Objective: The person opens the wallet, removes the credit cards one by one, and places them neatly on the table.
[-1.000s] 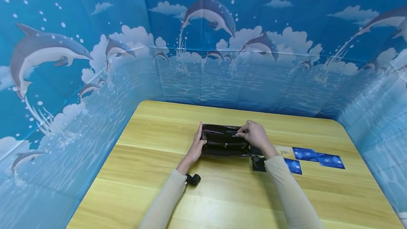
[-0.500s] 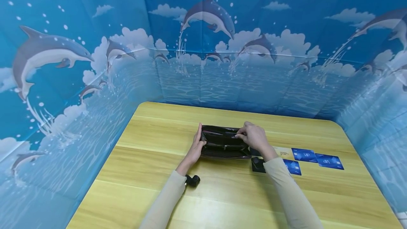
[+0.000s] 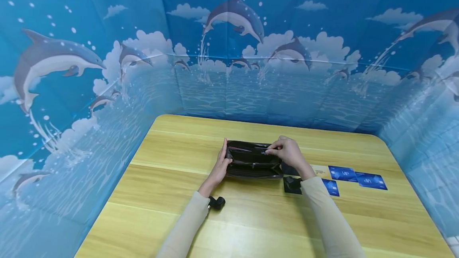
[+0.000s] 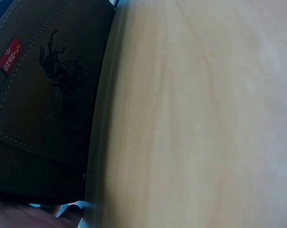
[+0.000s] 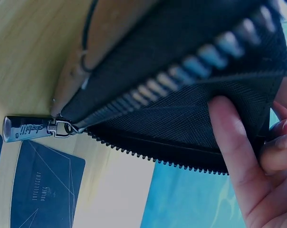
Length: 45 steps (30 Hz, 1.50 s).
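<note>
A dark, long zip wallet (image 3: 254, 157) gapes open above the table, its inner compartments facing up. My left hand (image 3: 217, 170) grips its left end, thumb over the near inner edge and fingers along the outside. At the far right edge, my right hand (image 3: 289, 153) pinches the wallet's back wall. The right wrist view shows one finger (image 5: 231, 137) inside against the textured lining, others outside; whether a card lies under them I cannot tell. A zip pull (image 5: 27, 128) hangs from the wallet's end. In the left wrist view, the wallet's outside (image 4: 43, 109) carries a red tag.
Right of the wallet lie several cards: a blue card (image 3: 343, 173), another blue card (image 3: 371, 180), a third blue card (image 3: 331, 187), a gold card (image 3: 320, 170) and dark cards (image 5: 48, 185), partly hidden by my right arm. A dolphin-print curtain (image 3: 229, 86) encloses the wooden table (image 3: 186, 130).
My right hand stays at the wallet's back right edge, its fingers shifting only slightly. The left hand and wallet stay nearly in place.
</note>
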{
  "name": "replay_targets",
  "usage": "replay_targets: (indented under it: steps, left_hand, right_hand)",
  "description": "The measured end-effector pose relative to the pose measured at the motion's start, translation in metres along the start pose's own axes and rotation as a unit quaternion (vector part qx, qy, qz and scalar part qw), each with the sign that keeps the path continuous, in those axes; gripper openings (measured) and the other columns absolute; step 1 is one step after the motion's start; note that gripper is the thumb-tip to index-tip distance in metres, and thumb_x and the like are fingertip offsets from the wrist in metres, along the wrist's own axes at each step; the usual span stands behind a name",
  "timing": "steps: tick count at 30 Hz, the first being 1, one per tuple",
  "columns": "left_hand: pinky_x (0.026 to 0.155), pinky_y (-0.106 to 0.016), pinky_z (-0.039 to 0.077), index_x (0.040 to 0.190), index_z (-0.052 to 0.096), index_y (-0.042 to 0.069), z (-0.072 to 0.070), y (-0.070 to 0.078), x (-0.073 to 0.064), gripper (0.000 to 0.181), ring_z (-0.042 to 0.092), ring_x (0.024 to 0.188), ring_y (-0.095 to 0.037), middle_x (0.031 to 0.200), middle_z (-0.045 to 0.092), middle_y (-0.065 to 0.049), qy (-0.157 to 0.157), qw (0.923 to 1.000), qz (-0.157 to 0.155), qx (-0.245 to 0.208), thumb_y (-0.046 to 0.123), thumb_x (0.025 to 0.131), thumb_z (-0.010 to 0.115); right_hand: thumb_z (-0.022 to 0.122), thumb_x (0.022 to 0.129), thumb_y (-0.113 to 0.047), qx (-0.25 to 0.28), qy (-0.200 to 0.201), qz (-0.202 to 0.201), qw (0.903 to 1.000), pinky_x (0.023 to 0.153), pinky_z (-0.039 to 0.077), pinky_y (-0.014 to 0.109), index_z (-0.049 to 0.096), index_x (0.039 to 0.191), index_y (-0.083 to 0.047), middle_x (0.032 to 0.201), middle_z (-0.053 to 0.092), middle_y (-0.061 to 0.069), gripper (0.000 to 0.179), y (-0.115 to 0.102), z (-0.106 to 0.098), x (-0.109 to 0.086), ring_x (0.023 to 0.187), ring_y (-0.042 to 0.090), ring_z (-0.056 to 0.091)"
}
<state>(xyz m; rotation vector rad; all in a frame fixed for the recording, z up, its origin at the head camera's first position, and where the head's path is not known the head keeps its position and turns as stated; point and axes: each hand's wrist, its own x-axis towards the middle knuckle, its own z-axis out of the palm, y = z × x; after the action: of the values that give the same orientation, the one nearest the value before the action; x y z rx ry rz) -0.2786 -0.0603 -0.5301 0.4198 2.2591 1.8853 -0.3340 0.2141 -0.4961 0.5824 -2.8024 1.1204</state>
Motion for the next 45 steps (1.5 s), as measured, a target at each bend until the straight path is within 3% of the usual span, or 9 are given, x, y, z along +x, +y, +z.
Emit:
replay_targets:
  steps: [9, 16, 21, 25, 29, 32, 36, 45]
  left_hand:
    - [0.109, -0.053, 0.01, 0.15, -0.012, 0.03, 0.0, -0.001, -0.001, 0.071, -0.007, 0.141, -0.024, 0.156, -0.012, -0.001, 0.003, 1.0, 0.009, 0.0, 0.005, 0.1, 0.031]
    - [0.109, -0.054, 0.011, 0.152, -0.012, 0.023, -0.001, -0.003, -0.004, 0.07, -0.008, 0.141, -0.025, 0.156, -0.012, -0.002, 0.008, 0.9995, 0.029, 0.0, 0.003, 0.1, 0.031]
    - [0.109, -0.054, 0.009, 0.152, -0.012, 0.019, -0.001, -0.003, -0.003, 0.07, -0.007, 0.141, -0.025, 0.156, -0.012, -0.002, 0.009, 0.9994, 0.032, 0.0, 0.003, 0.1, 0.031]
    - [0.108, -0.054, 0.009, 0.152, -0.012, 0.022, 0.0, -0.019, 0.003, 0.07, -0.008, 0.141, -0.023, 0.156, -0.012, 0.0, 0.012, 0.9994, 0.033, -0.003, 0.004, 0.1, 0.032]
    - [0.108, -0.055, 0.008, 0.152, -0.012, 0.027, 0.001, -0.04, 0.01, 0.07, -0.007, 0.141, -0.02, 0.156, -0.011, 0.006, 0.023, 0.999, 0.039, 0.0, 0.007, 0.101, 0.032]
    - [0.108, -0.055, 0.009, 0.152, -0.01, 0.033, 0.003, -0.041, 0.01, 0.071, -0.006, 0.141, -0.019, 0.156, -0.009, 0.009, 0.035, 0.9984, 0.045, 0.001, 0.009, 0.1, 0.033]
    - [0.109, -0.053, 0.008, 0.15, -0.008, 0.04, 0.005, -0.042, 0.01, 0.073, -0.005, 0.141, -0.016, 0.156, -0.007, 0.011, 0.04, 0.9984, 0.039, -0.002, 0.012, 0.099, 0.034]
    - [0.108, -0.054, 0.01, 0.152, -0.009, 0.03, 0.005, -0.041, 0.009, 0.071, -0.005, 0.141, -0.018, 0.156, -0.009, 0.008, 0.032, 0.9989, 0.033, 0.001, 0.009, 0.1, 0.033]
  right_hand:
    - [0.075, 0.082, -0.02, -0.002, -0.002, 0.005, 1.0, 0.059, 0.028, 0.037, 0.077, 0.08, -0.013, 0.069, 0.043, 0.003, 0.007, -0.005, -0.002, -0.004, 0.063, 0.021, 0.035]
    - [0.073, 0.084, -0.026, 0.061, -0.016, 0.05, 0.9968, 0.057, 0.044, 0.036, 0.075, 0.083, -0.013, 0.075, 0.048, 0.008, 0.013, -0.011, -0.006, -0.006, 0.064, 0.023, 0.05]
    - [0.073, 0.084, -0.031, 0.121, -0.025, 0.077, 0.9894, 0.063, 0.051, 0.043, 0.075, 0.09, -0.012, 0.079, 0.047, 0.011, 0.021, -0.012, -0.009, -0.007, 0.07, 0.027, 0.052]
    - [0.069, 0.088, -0.022, 0.144, -0.034, 0.081, 0.9857, 0.061, 0.051, 0.038, 0.072, 0.097, -0.001, 0.08, 0.046, 0.013, 0.024, -0.034, -0.021, -0.014, 0.07, 0.025, 0.047]
    - [0.068, 0.089, -0.02, 0.17, -0.04, 0.086, 0.9808, 0.053, 0.043, 0.03, 0.072, 0.099, 0.002, 0.082, 0.049, 0.013, 0.025, -0.03, -0.022, -0.013, 0.067, 0.023, 0.044]
    - [0.07, 0.087, -0.027, 0.193, -0.039, 0.094, 0.9759, 0.053, 0.04, 0.032, 0.073, 0.098, -0.002, 0.085, 0.051, 0.013, 0.028, -0.014, -0.017, -0.01, 0.068, 0.023, 0.042]
    - [0.071, 0.086, -0.033, 0.208, -0.036, 0.092, 0.9731, 0.055, 0.041, 0.033, 0.073, 0.097, -0.003, 0.092, 0.053, 0.01, 0.032, -0.012, -0.017, -0.013, 0.072, 0.025, 0.043]
    - [0.071, 0.085, -0.032, 0.274, -0.032, 0.114, 0.9543, 0.055, 0.039, 0.031, 0.069, 0.097, 0.0, 0.097, 0.059, 0.007, 0.034, -0.006, -0.021, -0.022, 0.07, 0.026, 0.043]
